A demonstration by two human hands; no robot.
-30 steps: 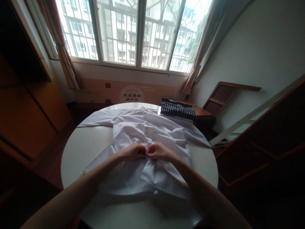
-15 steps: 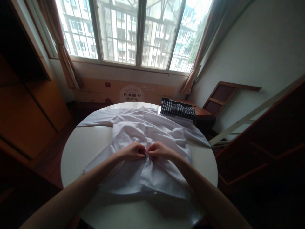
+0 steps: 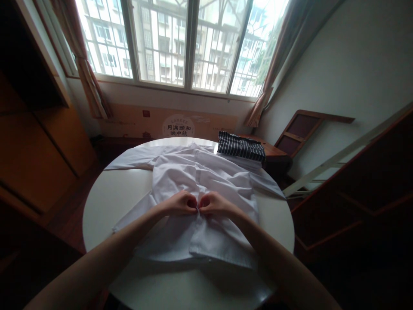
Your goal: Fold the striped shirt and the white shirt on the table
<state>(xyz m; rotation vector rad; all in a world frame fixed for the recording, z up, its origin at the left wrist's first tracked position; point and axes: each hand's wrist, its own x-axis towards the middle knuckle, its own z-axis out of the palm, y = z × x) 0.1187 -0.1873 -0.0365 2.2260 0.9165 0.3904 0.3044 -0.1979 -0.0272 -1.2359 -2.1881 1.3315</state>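
Note:
A white long-sleeved shirt [image 3: 176, 174] lies spread on a round white table [image 3: 112, 202], its front facing up and its hem toward me. Its sleeves reach out to the far left and the right. My left hand [image 3: 181, 203] pinches the front edge of the shirt at the middle, low on the placket. Close against it, my right hand [image 3: 213, 204] is closed on the same spot from the other side. The fingertips of both hands nearly meet. Any button between them is too small to make out.
Folded black-and-white striped cloth [image 3: 241, 146] rests on folded white cloth at the table's far right. Behind stand a low wooden table [image 3: 274, 148] and a barred window [image 3: 161, 43] with curtains. A wooden cabinet [image 3: 35, 155] is at the left, dark wooden furniture [image 3: 361, 206] at the right.
Both hands stay at the same place on the placket; their fingers have shifted slightly and the fingertips are closer together. The shirt lies almost as before.

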